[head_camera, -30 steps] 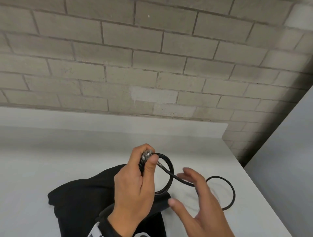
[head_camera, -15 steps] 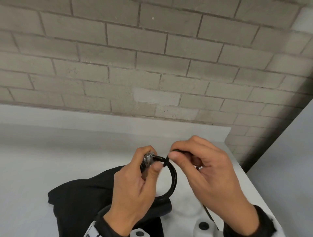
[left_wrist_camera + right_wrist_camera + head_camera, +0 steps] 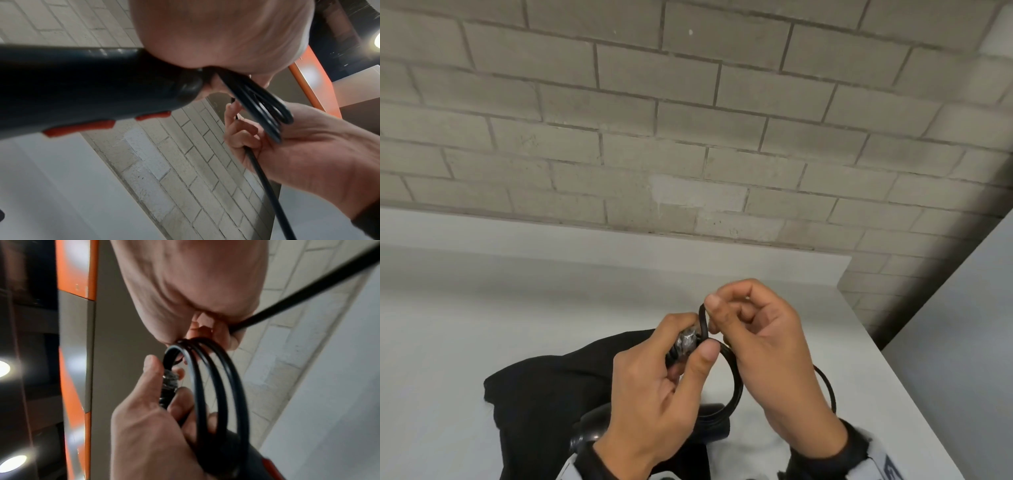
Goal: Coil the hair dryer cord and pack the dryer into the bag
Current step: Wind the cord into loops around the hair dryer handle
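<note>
On the white table (image 3: 482,325) lies a black bag (image 3: 544,394). Above it my left hand (image 3: 693,337) grips the black hair dryer by the end of its handle (image 3: 82,84), which has red buttons, and pins several loops of black cord (image 3: 736,380) under its thumb. My right hand (image 3: 717,315) pinches the cord at the top of the coil, right beside the left thumb. The loops (image 3: 218,386) hang between both hands. A loose stretch of cord (image 3: 828,394) trails down behind the right wrist. Most of the dryer's body is hidden under my left forearm.
A grey brick wall (image 3: 688,137) backs the table. The table's right edge (image 3: 893,377) runs close to my right hand, with a grey panel (image 3: 962,342) beyond it. Orange-trimmed furniture (image 3: 316,84) shows in the wrist views.
My right hand, open over the table a second ago, took hold of the loose cord and brought it up to the coil in my left hand. The loop on the table has gone.
</note>
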{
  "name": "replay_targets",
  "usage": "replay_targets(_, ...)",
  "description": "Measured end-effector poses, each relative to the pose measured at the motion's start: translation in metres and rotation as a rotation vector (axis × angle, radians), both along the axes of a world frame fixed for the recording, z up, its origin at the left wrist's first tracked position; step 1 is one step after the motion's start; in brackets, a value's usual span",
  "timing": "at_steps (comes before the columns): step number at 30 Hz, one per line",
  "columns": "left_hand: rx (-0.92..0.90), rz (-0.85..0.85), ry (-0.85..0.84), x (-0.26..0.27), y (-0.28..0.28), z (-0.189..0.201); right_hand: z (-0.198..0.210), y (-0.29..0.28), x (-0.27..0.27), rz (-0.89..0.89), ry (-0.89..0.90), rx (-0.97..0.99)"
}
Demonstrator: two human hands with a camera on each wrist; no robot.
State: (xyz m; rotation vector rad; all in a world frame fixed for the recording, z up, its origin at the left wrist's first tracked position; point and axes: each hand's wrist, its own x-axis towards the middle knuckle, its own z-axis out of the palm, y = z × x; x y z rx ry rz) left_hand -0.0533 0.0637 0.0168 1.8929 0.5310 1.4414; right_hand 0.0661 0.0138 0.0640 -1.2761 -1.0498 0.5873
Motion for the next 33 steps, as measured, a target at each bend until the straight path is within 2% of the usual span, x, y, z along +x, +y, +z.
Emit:
replay_targets(4,-0.017,0.023,-0.054,0.000,0.001,-0.003,-0.015,-0.007,-0.005,-0.020,0.027,0.001)
replay_targets(9,-0.041,0.036,-0.102,0.001,0.003,-0.002,-0.030,-0.027,-0.013,0.148,0.025,-0.038)
replay_targets(14,-0.048,0.029,-0.102,0.002,0.004,-0.002,-0.032,-0.031,-0.009,0.119,-0.091,-0.109)
replay_targets(17,-0.061,0.017,-0.095,0.003,0.003,0.000,-0.023,-0.033,-0.004,0.199,-0.133,-0.163)
replay_targets(22,-0.118,-0.052,-0.091,0.001,0.003,0.003,-0.008,-0.032,0.011,0.316,-0.305,-0.228)
replay_targets(25,-0.161,-0.094,-0.096,0.000,0.000,0.007,-0.006,-0.030,0.016,0.327,-0.393,-0.236)
replay_targets(28,-0.183,-0.088,-0.106,0.002,-0.002,0.008,-0.020,-0.028,0.012,0.193,-0.424,-0.187)
replay_targets(33,-0.173,0.018,-0.108,0.007,-0.001,0.004,-0.052,-0.023,-0.018,-0.481,-0.586,0.174)
